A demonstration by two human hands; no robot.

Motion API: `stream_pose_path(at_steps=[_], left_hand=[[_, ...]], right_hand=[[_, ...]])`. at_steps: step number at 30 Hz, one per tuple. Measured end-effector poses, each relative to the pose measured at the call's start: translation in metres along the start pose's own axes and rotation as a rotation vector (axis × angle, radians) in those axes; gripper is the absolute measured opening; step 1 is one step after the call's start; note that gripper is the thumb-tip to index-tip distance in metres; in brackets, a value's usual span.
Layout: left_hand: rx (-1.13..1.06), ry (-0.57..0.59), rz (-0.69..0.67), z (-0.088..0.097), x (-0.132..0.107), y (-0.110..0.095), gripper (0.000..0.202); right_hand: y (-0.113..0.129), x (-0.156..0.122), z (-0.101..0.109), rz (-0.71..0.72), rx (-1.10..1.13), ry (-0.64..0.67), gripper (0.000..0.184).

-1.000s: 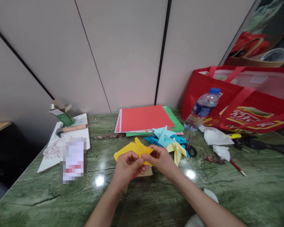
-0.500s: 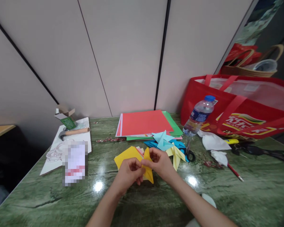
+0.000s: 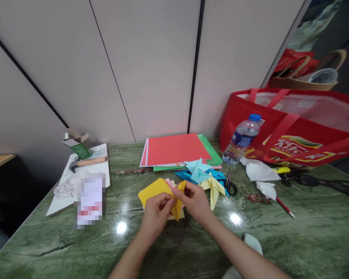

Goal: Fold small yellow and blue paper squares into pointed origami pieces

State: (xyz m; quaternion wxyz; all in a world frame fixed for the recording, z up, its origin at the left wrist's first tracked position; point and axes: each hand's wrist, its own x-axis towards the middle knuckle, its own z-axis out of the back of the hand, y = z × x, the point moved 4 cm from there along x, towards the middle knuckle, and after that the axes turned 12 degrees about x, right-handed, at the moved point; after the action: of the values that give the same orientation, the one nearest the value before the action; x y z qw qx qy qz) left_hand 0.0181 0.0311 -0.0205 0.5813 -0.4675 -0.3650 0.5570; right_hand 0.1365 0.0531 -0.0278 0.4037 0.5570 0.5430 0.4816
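Note:
My left hand [image 3: 156, 213] and my right hand [image 3: 193, 199] meet over the green marble table [image 3: 174, 240]. Both pinch a folded piece of yellow paper [image 3: 178, 205] held between them, its point hanging downward. Under and behind it lies a flat yellow sheet [image 3: 152, 190] with pale sheets beneath. Just right of my right hand rest a pale yellow folded shape [image 3: 213, 188], a light blue folded shape [image 3: 196, 169] and a darker blue one [image 3: 184, 176].
A stack of red, white and green paper [image 3: 176, 149] lies by the wall. Scissors [image 3: 229, 186], a water bottle [image 3: 241, 138], a red bag [image 3: 293, 128], tissues [image 3: 260, 172], a red pencil [image 3: 285, 207] sit right. A white board [image 3: 78, 174] with hammer [image 3: 88, 162] and small box [image 3: 77, 144] sits left.
The folded yellow piece was turned in my fingers from lying flat to hanging point down. The hands stayed in place over the table; the view shifted slightly.

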Motion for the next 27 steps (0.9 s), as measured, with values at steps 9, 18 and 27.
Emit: stream_pose_path(at_steps=[9, 18, 27], left_hand=[[0.075, -0.004, -0.043, 0.004, 0.001, 0.004, 0.020], [-0.039, 0.041, 0.075, 0.002, -0.003, 0.001, 0.026], [-0.234, -0.012, 0.055, 0.003, -0.004, 0.002, 0.023]], right_hand=[[0.001, 0.001, 0.002, 0.004, -0.019, -0.011, 0.028], [0.006, 0.002, 0.005, -0.036, 0.039, -0.018, 0.032], [0.000, 0.002, 0.006, -0.060, -0.039, 0.037, 0.035]])
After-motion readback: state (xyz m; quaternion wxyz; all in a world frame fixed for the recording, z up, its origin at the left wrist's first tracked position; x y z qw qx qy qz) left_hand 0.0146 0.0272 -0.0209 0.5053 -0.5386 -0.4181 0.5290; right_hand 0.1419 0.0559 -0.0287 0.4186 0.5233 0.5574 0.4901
